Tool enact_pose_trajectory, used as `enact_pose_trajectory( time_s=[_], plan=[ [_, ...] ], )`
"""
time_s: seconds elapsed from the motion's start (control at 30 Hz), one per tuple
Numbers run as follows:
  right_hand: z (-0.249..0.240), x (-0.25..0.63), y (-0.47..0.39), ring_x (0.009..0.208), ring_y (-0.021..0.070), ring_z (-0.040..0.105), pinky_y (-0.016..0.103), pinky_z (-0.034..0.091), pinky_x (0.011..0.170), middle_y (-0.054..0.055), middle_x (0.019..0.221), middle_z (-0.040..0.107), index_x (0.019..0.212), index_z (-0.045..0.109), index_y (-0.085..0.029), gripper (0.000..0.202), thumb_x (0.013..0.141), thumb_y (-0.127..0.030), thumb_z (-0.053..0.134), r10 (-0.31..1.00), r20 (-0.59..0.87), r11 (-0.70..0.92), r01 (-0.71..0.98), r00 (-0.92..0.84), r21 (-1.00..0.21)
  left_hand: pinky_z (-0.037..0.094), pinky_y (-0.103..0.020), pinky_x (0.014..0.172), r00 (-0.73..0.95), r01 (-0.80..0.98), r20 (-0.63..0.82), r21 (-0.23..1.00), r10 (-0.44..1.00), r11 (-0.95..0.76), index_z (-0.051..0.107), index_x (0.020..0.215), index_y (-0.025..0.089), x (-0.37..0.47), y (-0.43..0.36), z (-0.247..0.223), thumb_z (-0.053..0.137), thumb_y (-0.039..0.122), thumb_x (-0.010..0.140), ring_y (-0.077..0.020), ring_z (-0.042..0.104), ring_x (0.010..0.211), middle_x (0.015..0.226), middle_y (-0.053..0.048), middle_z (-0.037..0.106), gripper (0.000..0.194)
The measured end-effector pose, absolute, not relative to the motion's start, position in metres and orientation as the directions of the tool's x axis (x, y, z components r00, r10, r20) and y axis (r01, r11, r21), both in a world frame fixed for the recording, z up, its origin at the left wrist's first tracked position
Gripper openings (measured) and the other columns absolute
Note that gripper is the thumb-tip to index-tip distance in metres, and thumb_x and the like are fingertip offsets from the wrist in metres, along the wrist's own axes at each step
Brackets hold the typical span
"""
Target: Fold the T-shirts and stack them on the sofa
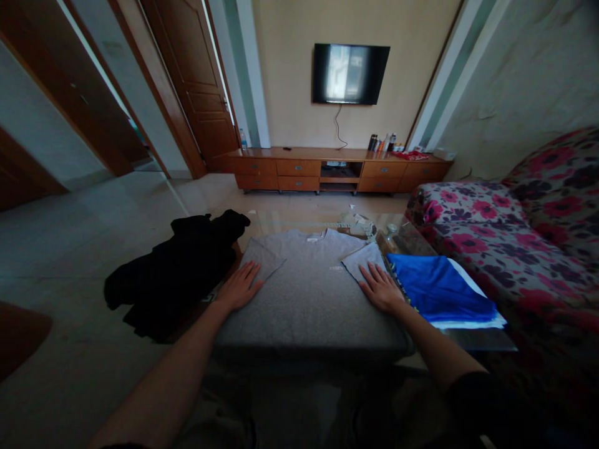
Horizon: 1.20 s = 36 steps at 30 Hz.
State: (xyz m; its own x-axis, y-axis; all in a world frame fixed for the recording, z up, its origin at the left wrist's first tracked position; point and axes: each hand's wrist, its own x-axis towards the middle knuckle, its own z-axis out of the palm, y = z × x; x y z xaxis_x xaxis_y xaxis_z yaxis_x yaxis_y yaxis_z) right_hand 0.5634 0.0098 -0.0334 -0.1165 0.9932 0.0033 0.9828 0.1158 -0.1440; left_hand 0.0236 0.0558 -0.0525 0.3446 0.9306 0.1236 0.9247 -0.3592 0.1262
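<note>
A grey T-shirt lies spread out on a glass-topped table, its collar pointing away from me and its lower part hanging over the near edge. Both short sleeves are turned inward over the body of the shirt. My left hand rests flat at the left sleeve, fingers spread. On the other side, my right hand lies flat against the right sleeve with its fingers apart. Small lettering shows on the chest near the right sleeve.
A heap of black clothing is at the table's left. Folded blue cloth lies over white cloth on the right, near a flowered sofa. A glass jar stands behind it. Farther off are a wooden cabinet and a wall television.
</note>
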Motion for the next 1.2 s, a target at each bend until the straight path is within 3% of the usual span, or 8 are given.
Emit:
enact_pose_trajectory(
  time_s=[0.47, 0.63, 0.77, 0.93, 1.03, 1.2],
  plan=[
    [-0.042, 0.570, 0.095, 0.158, 0.0290, 0.009, 0.054, 0.015, 0.126, -0.003, 0.171, 0.009, 0.163, 0.021, -0.039, 0.069, 0.101, -0.069, 0.024, 0.991, 0.055, 0.131, 0.978, -0.124, -0.164, 0.020, -0.042, 0.126, 0.361, 0.916, 0.161, 0.125, 0.919, -0.381, 0.033, 0.160, 0.020, 0.022, 0.141, -0.051, 0.031, 0.059, 0.102, -0.0246, 0.024, 0.155, 0.168, -0.007, 0.026, 0.070],
    [-0.044, 0.569, 0.093, 0.156, 0.0294, 0.018, 0.054, 0.020, 0.125, 0.000, 0.169, 0.023, 0.159, 0.037, -0.035, 0.065, 0.102, -0.064, 0.029, 0.984, 0.129, 0.151, 0.964, -0.125, -0.218, 0.024, -0.043, 0.125, 0.359, 0.916, 0.204, 0.112, 0.911, -0.386, 0.039, 0.157, 0.023, 0.024, 0.142, -0.047, 0.035, 0.053, 0.102, -0.0247, 0.030, 0.153, 0.166, -0.007, 0.033, 0.063],
    [-0.041, 0.568, 0.083, 0.147, 0.0272, 0.039, 0.048, 0.025, 0.125, 0.011, 0.154, 0.050, 0.139, 0.062, -0.021, 0.061, 0.105, -0.055, 0.024, 0.948, 0.313, 0.161, 0.930, -0.053, -0.330, 0.022, -0.046, 0.126, 0.303, 0.937, 0.327, 0.068, 0.895, -0.342, 0.051, 0.149, 0.018, 0.029, 0.126, -0.038, 0.035, 0.045, 0.102, -0.0270, 0.029, 0.153, 0.163, -0.010, 0.037, 0.056],
    [-0.014, 0.574, 0.061, 0.127, 0.0290, 0.056, 0.045, 0.041, 0.114, 0.017, 0.130, 0.065, 0.126, 0.067, -0.016, 0.067, 0.104, -0.056, 0.018, 0.855, 0.473, 0.130, 0.794, 0.214, -0.594, 0.022, -0.045, 0.126, 0.236, 0.955, 0.399, 0.074, 0.886, -0.288, 0.052, 0.147, 0.016, 0.032, 0.086, -0.017, 0.033, 0.041, 0.103, -0.0282, 0.033, 0.151, 0.160, -0.012, 0.042, 0.054],
    [0.004, 0.585, 0.040, 0.113, 0.0307, 0.063, 0.046, 0.047, 0.105, 0.018, 0.118, 0.070, 0.117, 0.069, -0.017, 0.072, 0.102, -0.060, 0.014, 0.859, 0.412, 0.070, 0.726, 0.305, -0.684, 0.029, -0.045, 0.121, 0.195, 0.962, 0.378, 0.107, 0.905, -0.252, 0.051, 0.146, 0.014, 0.029, 0.058, -0.002, 0.032, 0.042, 0.103, -0.0300, 0.042, 0.144, 0.154, -0.015, 0.048, 0.055],
    [0.015, 0.599, 0.001, 0.072, 0.0231, 0.068, 0.036, 0.055, 0.070, 0.012, 0.089, 0.074, 0.100, 0.068, -0.017, 0.067, 0.097, -0.069, 0.025, 0.957, 0.120, -0.049, 0.557, 0.263, -0.829, 0.043, -0.040, 0.105, 0.039, 0.953, 0.312, 0.273, 0.949, -0.129, 0.061, 0.126, 0.017, 0.014, 0.017, 0.022, 0.041, 0.038, 0.098, -0.0281, 0.059, 0.119, 0.128, -0.015, 0.064, 0.040]
  ],
)
